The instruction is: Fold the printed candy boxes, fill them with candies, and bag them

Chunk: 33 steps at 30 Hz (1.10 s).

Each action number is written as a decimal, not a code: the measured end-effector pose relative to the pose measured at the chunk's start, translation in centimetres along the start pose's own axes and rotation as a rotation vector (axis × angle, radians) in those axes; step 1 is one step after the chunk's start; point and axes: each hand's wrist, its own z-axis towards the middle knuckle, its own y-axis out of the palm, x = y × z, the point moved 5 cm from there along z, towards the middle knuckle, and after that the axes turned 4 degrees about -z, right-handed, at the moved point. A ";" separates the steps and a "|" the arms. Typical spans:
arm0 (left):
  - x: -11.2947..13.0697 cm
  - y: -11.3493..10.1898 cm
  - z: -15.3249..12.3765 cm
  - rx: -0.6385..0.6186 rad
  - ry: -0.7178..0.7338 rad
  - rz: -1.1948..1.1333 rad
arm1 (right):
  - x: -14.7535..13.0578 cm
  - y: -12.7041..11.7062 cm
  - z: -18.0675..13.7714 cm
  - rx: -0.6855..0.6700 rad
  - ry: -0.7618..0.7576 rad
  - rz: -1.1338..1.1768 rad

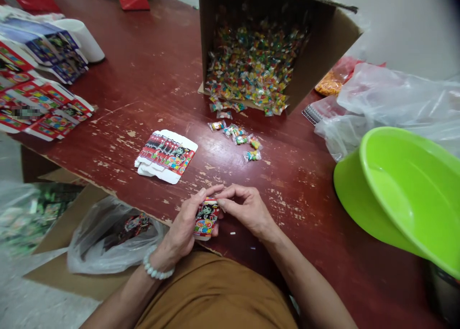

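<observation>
At the far left of the tabletop (143, 70) lie spread printed blanks (39, 99) with a white cup (84, 39) behind them. Below the near edge, off the tabletop, sags a plastic bag (108, 238). Further right, a small pile of blanks (167, 155) lies flat, a little ahead and to the left of the hands. The left hand (183, 230), a bead bracelet (156, 270) at its wrist, is curled round a small printed box (206, 218) and grips it from the left and beneath, at the near edge of the tabletop, close to the body. The box's long axis runs away from the person, its top leaning slightly right. The right hand (247, 206) comes in from the right, its fingers drawn together and pinching the box's far end. So the box sits between the hands: the left carries its body, the right has only its top. Ahead of the right hand, and nearer to it than to the left, a few loose candies (237, 135) lie on the wood, well apart from the box. Behind them a cardboard carton (323, 46) lies on its side, spilling many more. To the right are crumpled clear bags (395, 99) and a tilted green basin (406, 194).
</observation>
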 end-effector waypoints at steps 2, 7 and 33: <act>-0.2 0.0 0.1 -0.017 -0.004 0.021 | -0.2 -0.1 0.1 -0.037 0.036 0.031; -0.1 -0.1 0.2 0.037 0.003 -0.005 | -1.3 -0.3 -0.1 -0.023 -0.162 -0.256; 0.5 -0.1 0.2 0.115 0.106 -0.148 | -0.3 1.3 -1.1 0.080 -0.541 -0.541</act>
